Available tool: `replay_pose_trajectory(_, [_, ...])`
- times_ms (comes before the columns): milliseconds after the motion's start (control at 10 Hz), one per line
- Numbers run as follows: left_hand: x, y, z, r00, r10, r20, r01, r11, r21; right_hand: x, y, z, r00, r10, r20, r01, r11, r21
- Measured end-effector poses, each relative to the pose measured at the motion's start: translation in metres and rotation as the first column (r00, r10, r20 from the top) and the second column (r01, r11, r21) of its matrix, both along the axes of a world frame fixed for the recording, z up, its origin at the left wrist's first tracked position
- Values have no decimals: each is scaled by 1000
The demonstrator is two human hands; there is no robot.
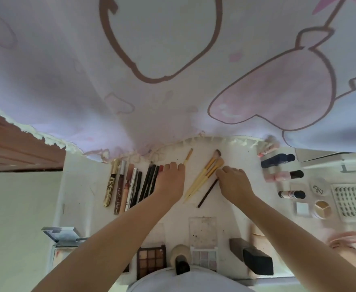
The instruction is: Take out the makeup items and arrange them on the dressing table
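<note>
Brushes (pixel 204 178) angled, bristles far-right; right hand (pixel 234 184) seemingly touching them.

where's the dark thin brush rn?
Head view, centre of the dressing table: the dark thin brush lies slanted, just right of the cream-handled brushes, its upper end under the right hand.
</note>
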State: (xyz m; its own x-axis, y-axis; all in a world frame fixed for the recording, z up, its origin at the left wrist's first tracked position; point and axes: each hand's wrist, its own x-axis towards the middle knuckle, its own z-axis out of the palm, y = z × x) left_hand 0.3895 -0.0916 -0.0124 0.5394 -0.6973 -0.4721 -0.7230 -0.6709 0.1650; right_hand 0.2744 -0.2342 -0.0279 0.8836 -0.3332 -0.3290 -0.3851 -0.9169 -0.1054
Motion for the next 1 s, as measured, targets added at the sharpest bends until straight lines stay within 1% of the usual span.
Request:
replay_pose_trajectory(100, [2, -16, -2, 999, -20, -29, 20, 1000, -6, 4, 9, 1, 968, -221, 116, 194, 958, 211])
replay_pose_trajectory(200, [-2, -23, -3, 988, -31, -151, 22, 998, -61, 12, 10, 3, 900, -416, 134, 337, 855, 394])
replay_pose_trajectory(300, [-14, -23, -4, 972, -68, -227, 47, 994, -97, 16, 9, 1, 863, -495, 100, 402, 794, 457])
replay_pose_trajectory(400, [-25, -23, -9, 951, -105, -291, 74, 991, -115, 16, 6, 0, 863, -497, 92, 395, 776, 492])
replay_pose_trajectory(500, [-24, -23, -9, 939, -58, -339, 11, 990, -139, 20, 2, 3, 873, -484, 65, 377, 754, 538])
replay_pose_trajectory(600, [-23, -22, -8, 929, -52, -368, -3, 989, -148, 23, -1, 4, 882, -471, 14, 383, 735, 560])
replay_pose_trajectory(700, [-22, -17, -10, 938, -47, -345, -6, 988, -151, 22, -1, 4, 899, -439, 2, 368, 755, 542])
replay_pose_trajectory(800, [-20, -7, -20, 985, -43, -166, 12, 983, -185, 14, -5, 13, 893, -446, 54, 352, 768, 535])
replay_pose_trajectory(900, [-18, 1, -32, 997, -58, -53, 51, 991, -120, 11, -12, 37, 843, -508, 177, 328, 747, 578])
replay_pose_trajectory(1000, [-11, 5, -42, 996, -84, -18, 83, 996, -44, 15, -34, 96, 684, -601, 413, 194, 696, 691])
